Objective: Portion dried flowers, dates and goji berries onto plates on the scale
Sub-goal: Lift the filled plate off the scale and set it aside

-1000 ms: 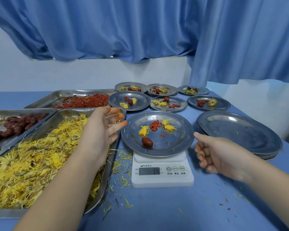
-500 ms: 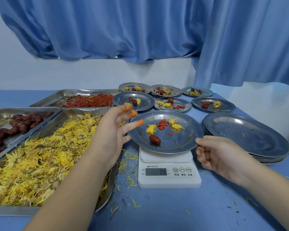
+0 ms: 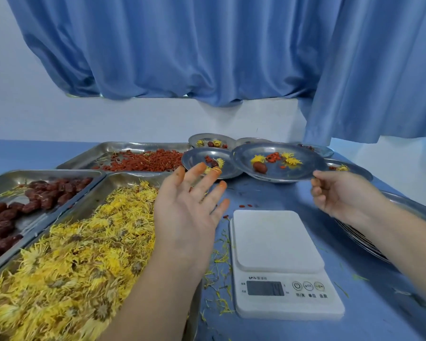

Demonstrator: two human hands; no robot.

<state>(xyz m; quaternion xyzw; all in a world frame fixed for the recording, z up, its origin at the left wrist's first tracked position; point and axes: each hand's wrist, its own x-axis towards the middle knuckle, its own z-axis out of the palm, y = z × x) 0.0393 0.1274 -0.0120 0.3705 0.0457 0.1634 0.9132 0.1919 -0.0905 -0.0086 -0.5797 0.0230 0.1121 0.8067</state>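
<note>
Plate (image 3: pixel 303 169) held beyond the scale (image 3: pixel 278 242).
The right hand (image 3: pixel 340 195) pinches the plate's near rim behind the scale; the plate carries a date (image 3: pixel 260 167), goji berries (image 3: pixel 273 157) and dried flowers (image 3: pixel 292 160). The left hand (image 3: pixel 187 210) hovers left of the scale, fingers spread wide.

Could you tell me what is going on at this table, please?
A person is portioning dried flowers, dates and goji berries. The right hand holds a filled plate by its rim beyond the scale, beside other filled plates. The scale's platform is bare. The left hand hovers open over the edge of the flower tray.
</note>
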